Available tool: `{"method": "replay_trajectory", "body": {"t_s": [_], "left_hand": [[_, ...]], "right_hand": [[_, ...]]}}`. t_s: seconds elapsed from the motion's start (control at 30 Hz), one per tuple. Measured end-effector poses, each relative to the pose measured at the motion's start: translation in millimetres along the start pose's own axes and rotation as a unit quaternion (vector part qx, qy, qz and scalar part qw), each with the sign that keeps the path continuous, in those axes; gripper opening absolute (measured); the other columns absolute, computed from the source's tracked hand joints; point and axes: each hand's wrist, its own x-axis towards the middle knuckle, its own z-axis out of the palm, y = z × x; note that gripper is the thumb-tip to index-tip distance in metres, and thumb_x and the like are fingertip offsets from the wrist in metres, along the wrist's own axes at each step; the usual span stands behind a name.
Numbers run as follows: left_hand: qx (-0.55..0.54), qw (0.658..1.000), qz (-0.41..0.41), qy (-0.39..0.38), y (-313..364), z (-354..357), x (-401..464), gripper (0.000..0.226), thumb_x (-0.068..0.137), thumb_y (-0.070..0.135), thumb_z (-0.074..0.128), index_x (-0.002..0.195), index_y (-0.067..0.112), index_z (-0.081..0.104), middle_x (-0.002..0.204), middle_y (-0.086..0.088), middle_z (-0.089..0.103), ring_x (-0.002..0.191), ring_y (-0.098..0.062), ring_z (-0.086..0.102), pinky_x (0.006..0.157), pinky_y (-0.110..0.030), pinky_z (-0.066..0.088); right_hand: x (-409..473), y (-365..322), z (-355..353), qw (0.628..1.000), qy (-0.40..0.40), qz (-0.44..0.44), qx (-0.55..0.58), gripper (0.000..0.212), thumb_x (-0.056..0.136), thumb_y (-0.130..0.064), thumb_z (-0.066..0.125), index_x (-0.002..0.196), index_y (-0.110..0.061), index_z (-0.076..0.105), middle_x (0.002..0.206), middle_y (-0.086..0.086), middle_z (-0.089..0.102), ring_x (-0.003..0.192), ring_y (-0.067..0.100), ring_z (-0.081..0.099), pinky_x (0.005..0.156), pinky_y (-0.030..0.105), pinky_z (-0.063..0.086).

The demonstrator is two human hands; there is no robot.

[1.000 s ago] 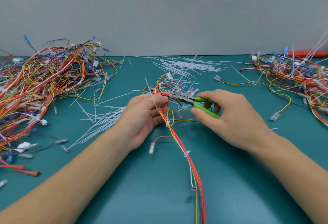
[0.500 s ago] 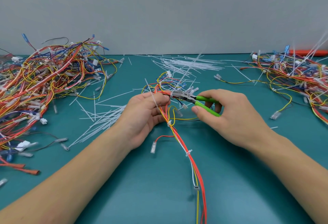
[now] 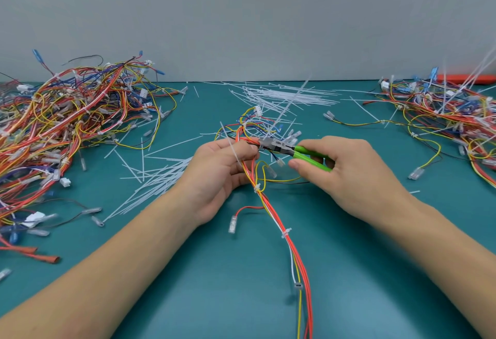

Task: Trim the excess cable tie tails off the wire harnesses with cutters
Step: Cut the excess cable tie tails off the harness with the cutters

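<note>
Little has shifted since half a second back: I see both hands in nearly the same spot over the teal table mat (image 3: pixel 241 298), the cutters only edged a touch closer to the left fingertips.

My left hand (image 3: pixel 220 177) has its fingers curled round the red, orange, yellow and white wire harness (image 3: pixel 288 236), gripping the bundle just above a trimmed white tie knot. One long translucent white cable tie tail (image 3: pixel 231 145) stands up across the knuckles, slanting away from me. My right hand (image 3: pixel 346 172) is wrapped round the green-handled cutters (image 3: pixel 308 155), thumb below and fingers over the grips. The metal nose lies right against the left fingertips, at the harness where the bundle bends; whether the blades are on a tail I cannot tell.

From the left hand the harness trails toward me to the bottom edge. Cut white tie tails (image 3: pixel 158 177) are strewn beside the left wrist and farther back. Tangled wire heaps sit at far left (image 3: pixel 67 124) and far right (image 3: pixel 456 121).
</note>
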Motion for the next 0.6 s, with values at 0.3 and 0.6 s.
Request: {"method": "replay_trajectory", "body": {"t_s": [0.3, 0.6], "left_hand": [[0.012, 1.000, 0.007, -0.005, 0, 0, -2, 0.012, 0.090, 0.007, 0.067, 0.090, 0.012, 0.078, 0.076, -0.003, 0.066, 0.060, -0.014, 0.063, 0.057, -0.024, 0.055], [0.061, 0.997, 0.030, -0.040, 1, 3, -5, 0.033, 0.102, 0.037, 0.055, 0.092, 0.018, 0.081, 0.085, -0.002, 0.069, 0.066, -0.016, 0.058, 0.056, -0.025, 0.049]], "right_hand": [[4, 1, 4, 0.974, 0.057, 0.131, 0.173, 0.038, 0.096, -0.061, 0.061, 0.087, -0.026, 0.074, 0.061, -0.011, 0.055, 0.054, 0.007, 0.042, 0.054, 0.023, 0.037], [9, -3, -7, 0.858, 0.046, 0.253, 0.446, 0.029, 0.097, -0.048, 0.069, 0.093, -0.018, 0.067, 0.071, -0.002, 0.059, 0.055, 0.015, 0.053, 0.050, 0.030, 0.043]]}}
